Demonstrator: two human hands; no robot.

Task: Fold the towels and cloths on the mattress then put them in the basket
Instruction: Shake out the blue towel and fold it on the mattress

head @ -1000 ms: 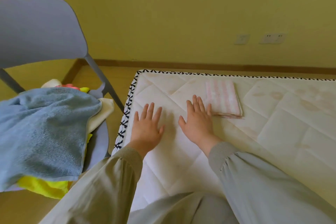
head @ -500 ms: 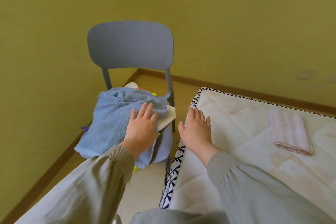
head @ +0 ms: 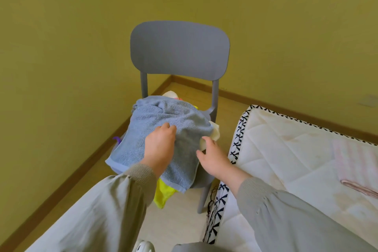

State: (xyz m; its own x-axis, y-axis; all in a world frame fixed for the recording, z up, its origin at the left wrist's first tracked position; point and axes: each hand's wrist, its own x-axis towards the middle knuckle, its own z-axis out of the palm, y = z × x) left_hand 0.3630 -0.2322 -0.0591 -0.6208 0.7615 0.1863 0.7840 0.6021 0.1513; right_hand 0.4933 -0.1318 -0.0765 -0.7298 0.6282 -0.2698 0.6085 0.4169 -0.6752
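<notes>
While left hand point(head: 161, 145) grips blue towel point(head: 155, 114), fingers point(head: 168, 128) curled into it, atop pile on chair point(head: 180, 51) at 9 o'clock of mattress point(head: 286, 149), right hand point(head: 212, 157) hovers beside, relaxed, empty. Step, as judged: fetching next towel. Next move: lift clear of pile, carry toward 3 o'clock, spread flat on mattress.

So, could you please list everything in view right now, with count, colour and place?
mattress: one, white with black-patterned edging, right
chair: one, grey-blue, in the room corner beside the mattress
blue towel: one, light blue, draped over the pile on the chair seat
cream cloth: one, cream, under the towel's right edge
yellow cloth: one, yellow, hanging below the towel
folded cloth: one, pink-striped, on the mattress, far right
left hand: one, gripping the blue towel
right hand: one, fingers loose, at the cream cloth
</notes>
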